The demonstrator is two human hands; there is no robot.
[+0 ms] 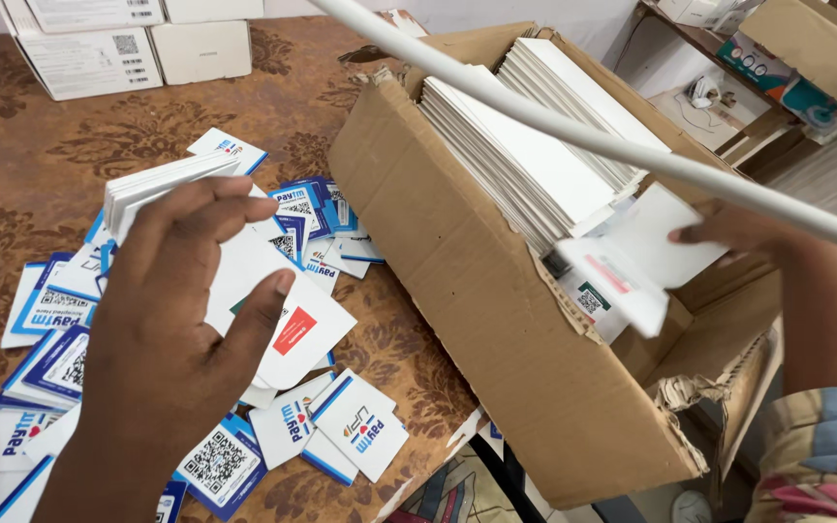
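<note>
left hand (171, 339) clamped on stack of white cards (162, 184); right hand (743, 230) pinching white cards (632, 261) over cardboard box (457, 261), blue-white cards (341, 426) on table

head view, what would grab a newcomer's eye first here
The big torn cardboard box at centre right, packed with white cards. The right hand pulls a few cards from it, while the left hand holds a stack over blue-and-white cards scattered on the brown patterned table.
</note>
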